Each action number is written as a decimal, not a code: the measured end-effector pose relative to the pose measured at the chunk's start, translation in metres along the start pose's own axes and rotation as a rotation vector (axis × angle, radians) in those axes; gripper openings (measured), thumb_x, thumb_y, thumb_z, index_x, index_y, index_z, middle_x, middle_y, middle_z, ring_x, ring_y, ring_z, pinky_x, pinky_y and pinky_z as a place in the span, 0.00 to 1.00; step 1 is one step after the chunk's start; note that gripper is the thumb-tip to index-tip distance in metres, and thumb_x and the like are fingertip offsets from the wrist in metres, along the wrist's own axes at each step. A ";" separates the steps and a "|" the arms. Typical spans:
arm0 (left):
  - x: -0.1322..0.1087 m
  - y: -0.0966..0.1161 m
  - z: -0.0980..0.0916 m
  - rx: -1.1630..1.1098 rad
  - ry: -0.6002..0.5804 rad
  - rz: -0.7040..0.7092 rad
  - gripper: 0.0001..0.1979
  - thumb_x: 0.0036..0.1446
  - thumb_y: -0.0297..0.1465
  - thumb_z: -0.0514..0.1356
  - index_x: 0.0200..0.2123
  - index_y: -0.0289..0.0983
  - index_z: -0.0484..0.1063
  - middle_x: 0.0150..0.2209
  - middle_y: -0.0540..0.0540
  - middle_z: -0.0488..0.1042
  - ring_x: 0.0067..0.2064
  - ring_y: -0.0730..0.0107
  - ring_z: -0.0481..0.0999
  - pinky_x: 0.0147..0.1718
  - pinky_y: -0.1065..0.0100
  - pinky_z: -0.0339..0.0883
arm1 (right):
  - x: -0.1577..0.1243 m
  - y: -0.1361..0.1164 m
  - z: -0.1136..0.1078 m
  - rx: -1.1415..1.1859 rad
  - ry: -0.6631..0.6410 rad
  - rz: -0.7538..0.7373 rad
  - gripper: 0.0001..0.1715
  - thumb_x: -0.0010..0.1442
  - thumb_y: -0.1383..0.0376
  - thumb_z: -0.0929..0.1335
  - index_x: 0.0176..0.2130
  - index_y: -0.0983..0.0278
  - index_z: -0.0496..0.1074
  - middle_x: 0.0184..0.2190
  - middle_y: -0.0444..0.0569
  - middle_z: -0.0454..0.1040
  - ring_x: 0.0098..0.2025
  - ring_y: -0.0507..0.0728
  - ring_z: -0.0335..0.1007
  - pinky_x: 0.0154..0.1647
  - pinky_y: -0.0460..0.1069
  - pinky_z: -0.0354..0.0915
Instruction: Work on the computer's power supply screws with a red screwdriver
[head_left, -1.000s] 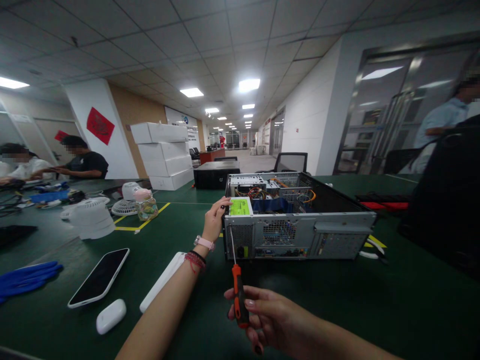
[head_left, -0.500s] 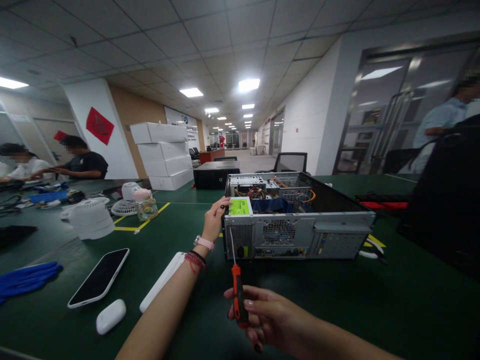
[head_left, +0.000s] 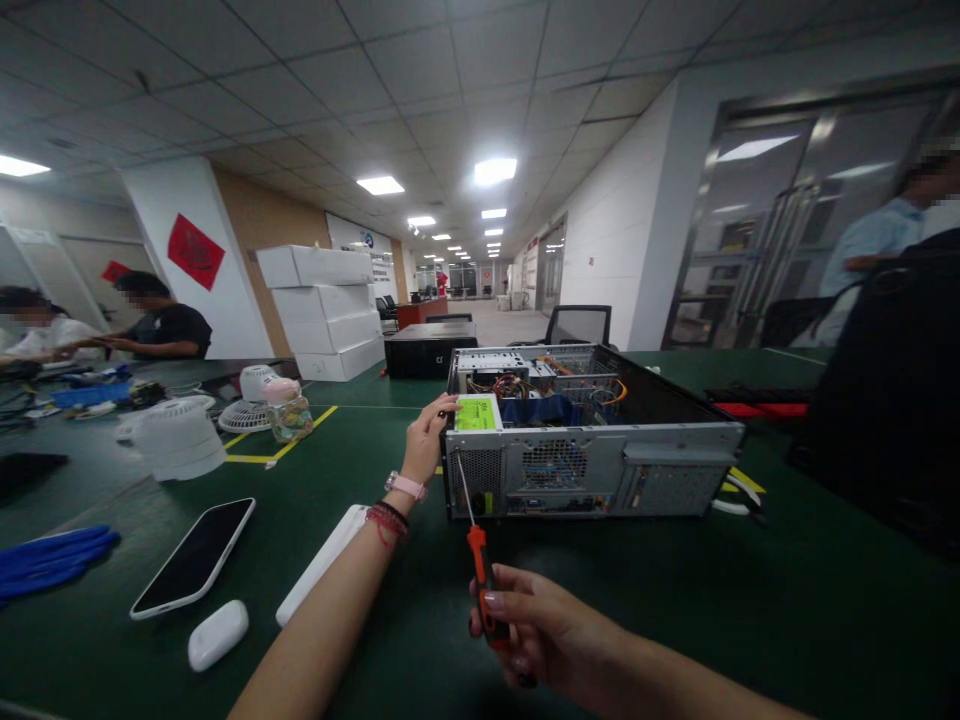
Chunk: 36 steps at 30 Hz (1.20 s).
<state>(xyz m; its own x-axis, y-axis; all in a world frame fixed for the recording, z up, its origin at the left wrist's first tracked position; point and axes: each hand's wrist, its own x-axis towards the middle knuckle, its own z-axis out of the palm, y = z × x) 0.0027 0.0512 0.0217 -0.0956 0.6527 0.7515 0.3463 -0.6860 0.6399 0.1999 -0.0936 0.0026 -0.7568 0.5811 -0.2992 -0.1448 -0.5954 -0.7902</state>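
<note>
An open computer case [head_left: 577, 440] lies on its side on the green table, its metal back panel facing me. My left hand [head_left: 427, 440] grips the case's left corner, fingers over the top edge beside the power supply [head_left: 478, 412] with its bright green label. My right hand [head_left: 536, 620] is closed around the red and black handle of a screwdriver [head_left: 484, 570]. Its thin shaft slants up and left, the tip at the upper left of the back panel. Whether a screw sits under the tip is too small to tell. Coloured cables show inside the case.
Left of my arm lie a phone [head_left: 196, 555], a white earbud case [head_left: 218, 635], a long white object [head_left: 322, 565] and blue gloves [head_left: 56, 562]. Small fans [head_left: 172, 435] and a jar [head_left: 287, 412] stand farther back. A black bag [head_left: 885, 400] is at right; people sit at far left.
The screwdriver handle has swung slightly right, and my right fingers have curled more tightly around it. The tip stays at the panel's upper left. My left hand keeps its place on the case.
</note>
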 end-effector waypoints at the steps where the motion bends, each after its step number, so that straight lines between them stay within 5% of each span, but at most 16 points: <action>1: 0.000 0.000 0.000 -0.001 -0.001 0.003 0.15 0.58 0.32 0.48 0.36 0.36 0.74 0.49 0.43 0.74 0.58 0.63 0.66 0.59 0.58 0.55 | 0.001 0.000 0.000 -0.008 0.008 -0.005 0.23 0.44 0.61 0.74 0.36 0.65 0.62 0.29 0.42 0.73 0.17 0.42 0.57 0.21 0.42 0.53; 19: 0.000 -0.003 0.000 0.003 -0.002 0.006 0.16 0.59 0.32 0.47 0.36 0.36 0.74 0.50 0.43 0.74 0.58 0.63 0.66 0.59 0.58 0.55 | 0.002 0.004 -0.003 0.028 -0.048 0.011 0.31 0.49 0.61 0.72 0.50 0.65 0.64 0.30 0.44 0.72 0.26 0.48 0.70 0.29 0.45 0.60; 25: 0.000 -0.003 0.000 0.017 -0.004 0.008 0.16 0.59 0.32 0.47 0.37 0.37 0.74 0.50 0.44 0.74 0.58 0.63 0.66 0.59 0.58 0.55 | 0.001 0.003 -0.002 0.035 -0.061 0.004 0.26 0.49 0.60 0.72 0.46 0.64 0.63 0.35 0.46 0.73 0.27 0.49 0.71 0.29 0.46 0.59; 36: 0.000 -0.002 0.000 0.005 -0.001 0.001 0.16 0.59 0.34 0.48 0.36 0.36 0.74 0.49 0.43 0.74 0.57 0.62 0.67 0.59 0.58 0.55 | 0.002 0.007 0.001 0.094 0.010 -0.039 0.26 0.42 0.64 0.75 0.38 0.64 0.62 0.25 0.39 0.68 0.23 0.45 0.64 0.25 0.43 0.55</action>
<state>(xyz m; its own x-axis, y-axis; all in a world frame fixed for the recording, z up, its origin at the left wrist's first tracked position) 0.0018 0.0529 0.0205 -0.0943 0.6526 0.7518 0.3512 -0.6848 0.6385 0.1970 -0.0967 -0.0028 -0.7433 0.6099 -0.2748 -0.2333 -0.6214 -0.7480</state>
